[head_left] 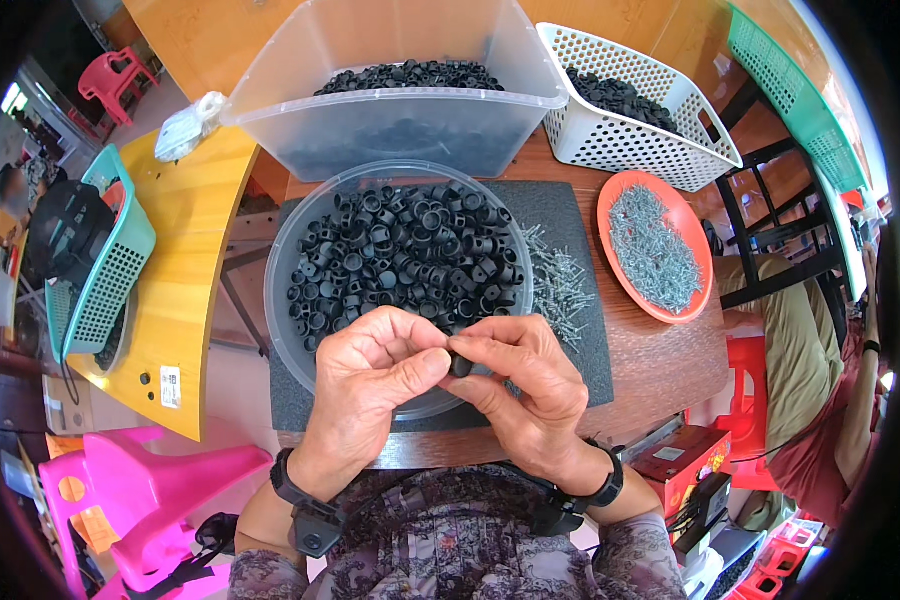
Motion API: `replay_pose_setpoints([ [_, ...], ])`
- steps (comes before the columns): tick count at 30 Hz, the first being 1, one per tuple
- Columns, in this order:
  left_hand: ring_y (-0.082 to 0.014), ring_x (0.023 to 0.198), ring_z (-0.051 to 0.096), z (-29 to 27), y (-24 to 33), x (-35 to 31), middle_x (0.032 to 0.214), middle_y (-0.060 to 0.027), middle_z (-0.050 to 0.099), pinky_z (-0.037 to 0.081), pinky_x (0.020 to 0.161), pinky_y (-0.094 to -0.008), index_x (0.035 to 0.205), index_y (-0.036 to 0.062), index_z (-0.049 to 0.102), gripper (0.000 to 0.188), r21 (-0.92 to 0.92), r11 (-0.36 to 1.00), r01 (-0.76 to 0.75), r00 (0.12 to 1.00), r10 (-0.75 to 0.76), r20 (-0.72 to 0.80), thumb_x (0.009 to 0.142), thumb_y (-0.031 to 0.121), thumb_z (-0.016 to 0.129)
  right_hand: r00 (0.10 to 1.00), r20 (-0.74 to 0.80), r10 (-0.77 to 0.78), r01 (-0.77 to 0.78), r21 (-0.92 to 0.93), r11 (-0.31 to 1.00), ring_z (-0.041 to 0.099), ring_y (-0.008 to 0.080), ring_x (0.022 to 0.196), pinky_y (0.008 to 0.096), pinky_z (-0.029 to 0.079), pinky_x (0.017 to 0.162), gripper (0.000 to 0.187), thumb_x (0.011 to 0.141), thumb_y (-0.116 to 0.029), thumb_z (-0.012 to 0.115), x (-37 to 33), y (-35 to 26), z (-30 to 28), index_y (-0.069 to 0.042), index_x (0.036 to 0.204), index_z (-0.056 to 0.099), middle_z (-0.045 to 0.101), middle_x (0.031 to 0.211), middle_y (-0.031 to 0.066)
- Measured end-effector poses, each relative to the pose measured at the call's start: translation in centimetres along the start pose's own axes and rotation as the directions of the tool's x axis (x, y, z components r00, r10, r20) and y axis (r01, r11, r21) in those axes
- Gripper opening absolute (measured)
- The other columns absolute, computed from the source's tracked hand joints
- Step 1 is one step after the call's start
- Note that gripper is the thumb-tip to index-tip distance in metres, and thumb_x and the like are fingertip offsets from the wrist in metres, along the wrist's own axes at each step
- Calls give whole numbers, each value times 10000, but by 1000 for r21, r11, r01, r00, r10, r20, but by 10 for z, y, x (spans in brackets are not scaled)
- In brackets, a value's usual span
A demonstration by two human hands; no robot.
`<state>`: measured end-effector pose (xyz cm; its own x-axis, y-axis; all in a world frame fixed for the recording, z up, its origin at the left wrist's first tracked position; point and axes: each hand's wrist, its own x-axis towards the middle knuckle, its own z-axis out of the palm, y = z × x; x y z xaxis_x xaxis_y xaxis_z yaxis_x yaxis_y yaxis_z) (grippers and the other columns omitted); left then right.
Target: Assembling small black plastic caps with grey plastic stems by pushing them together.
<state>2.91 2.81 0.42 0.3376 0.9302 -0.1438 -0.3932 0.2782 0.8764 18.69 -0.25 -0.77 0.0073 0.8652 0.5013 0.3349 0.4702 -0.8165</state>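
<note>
Above the near rim of a round clear tub (pixel 273 290), my two hands meet fingertip to fingertip. A small black plastic cap (pixel 460 366) is pinched between the thumb and fingers of my right hand (pixel 530 385). My left hand (pixel 375 375) is closed too, its thumb and forefinger pressed up against the same cap; whether it grips a separate small part is hidden. Many black ring-shaped plastic fittings (pixel 410 245) fill the tub. Loose screws (pixel 560 285) lie on the dark foam mat (pixel 595 370) right of it.
Behind the tub stand a clear bin (pixel 400 115) and a white perforated basket (pixel 640 140), both holding black parts. An orange plate (pixel 705 290) of screws sits at the right. A yellow table (pixel 185 250) with a green basket (pixel 120 260) is left; a seated person (pixel 800 350) is right.
</note>
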Motion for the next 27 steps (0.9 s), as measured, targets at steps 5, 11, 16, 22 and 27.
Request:
replay_pose_setpoints([
  [5,-95,759,595,1,-2,-3,867,-57,626,494,712,-213,923,-17,582,129,36,998,-49,998,50,-32,819,2,657,1000,16,4,-3,-38,999,570,228,768,312,452,655,344,660,7,736,-1,-2,0,-26,993,659,622,908,104],
  [11,-114,772,601,2,-1,-4,870,-74,628,504,717,-231,922,-18,579,165,5,1000,-21,999,21,-35,791,2,678,993,29,112,-114,82,990,553,195,723,281,444,611,317,688,3,724,-3,-4,-4,-14,997,656,618,888,109],
  [16,-145,791,612,2,-3,-3,871,-96,632,513,708,-251,930,-23,575,183,-33,999,-32,999,31,-43,790,28,682,997,-28,75,-74,36,997,543,171,704,259,435,564,307,705,-1,716,-5,-3,-8,-16,1006,657,616,889,108],
  [22,-168,825,619,0,-2,-3,889,-110,633,529,691,-266,983,-39,576,203,-36,998,-50,998,49,-39,813,39,655,998,2,63,-62,-120,991,549,226,682,309,434,584,303,666,30,703,-6,-5,-22,1,962,649,601,829,115],
  [27,-175,815,615,-3,0,-2,915,-128,634,516,693,-267,1005,-54,616,208,32,998,-59,998,59,0,844,77,624,994,60,-88,105,-413,905,516,266,643,341,416,550,321,612,55,671,-16,3,-35,28,929,628,563,769,123],
])
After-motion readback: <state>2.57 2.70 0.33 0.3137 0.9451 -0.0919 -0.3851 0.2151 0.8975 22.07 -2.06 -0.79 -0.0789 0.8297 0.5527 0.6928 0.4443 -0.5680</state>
